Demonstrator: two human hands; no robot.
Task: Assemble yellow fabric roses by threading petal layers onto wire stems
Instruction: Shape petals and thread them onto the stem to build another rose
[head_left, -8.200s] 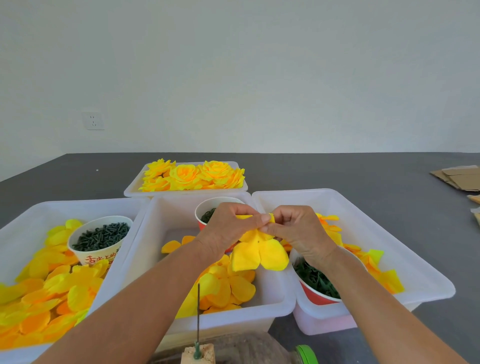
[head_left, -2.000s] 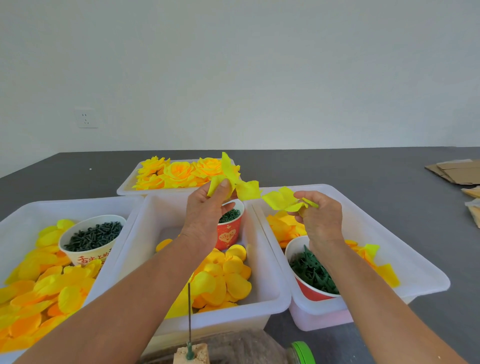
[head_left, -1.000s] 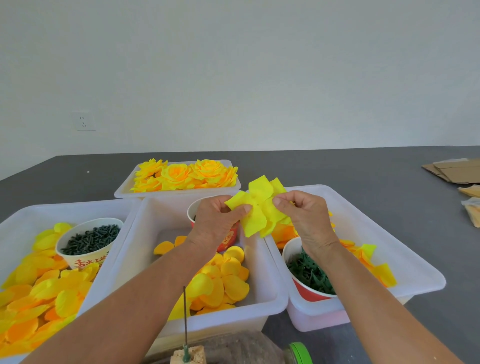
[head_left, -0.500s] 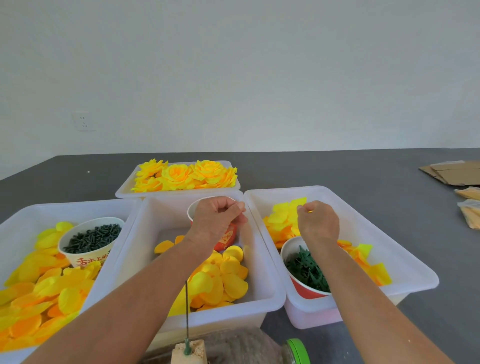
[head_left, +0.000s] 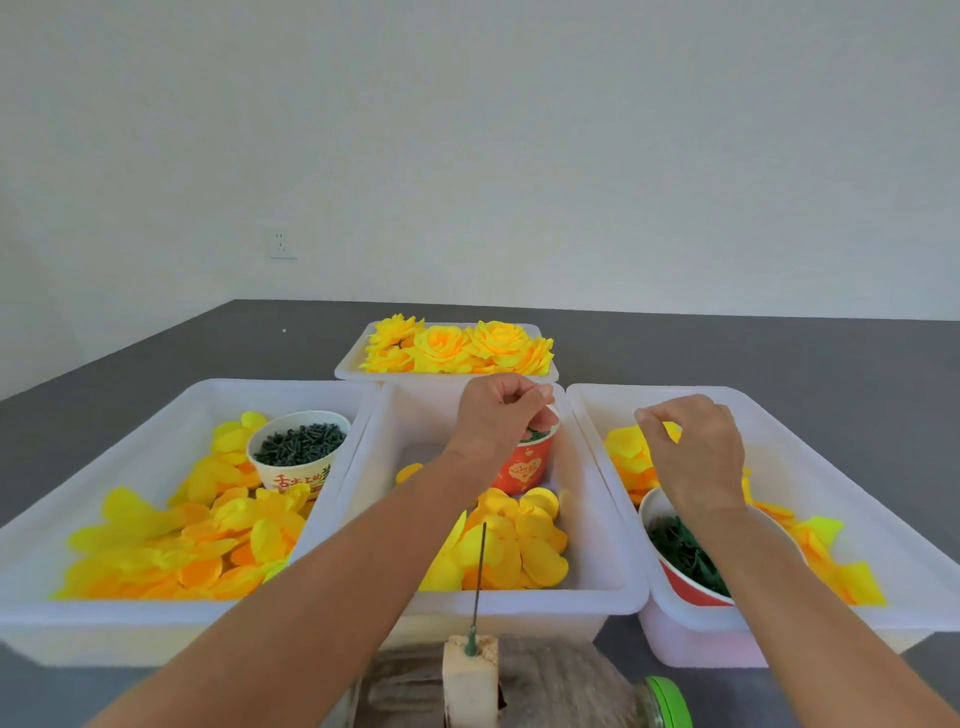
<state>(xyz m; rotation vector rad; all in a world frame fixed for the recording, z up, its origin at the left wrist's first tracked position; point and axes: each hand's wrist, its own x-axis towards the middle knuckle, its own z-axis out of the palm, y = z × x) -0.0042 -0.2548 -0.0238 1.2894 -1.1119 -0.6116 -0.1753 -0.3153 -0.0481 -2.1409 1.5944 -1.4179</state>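
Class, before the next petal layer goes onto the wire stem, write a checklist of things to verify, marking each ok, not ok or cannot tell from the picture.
1. Wire stem upright in its block, bare and free: ok.
2. Left hand has taken a green piece from the red cup: cannot tell; fingertips are in the cup.
3. Right hand holds a petal layer: cannot tell; fingers curl above the yellow petals.
4. Loose petals remain in the middle bin: ok.
5. Path from hands to stem unblocked: ok.
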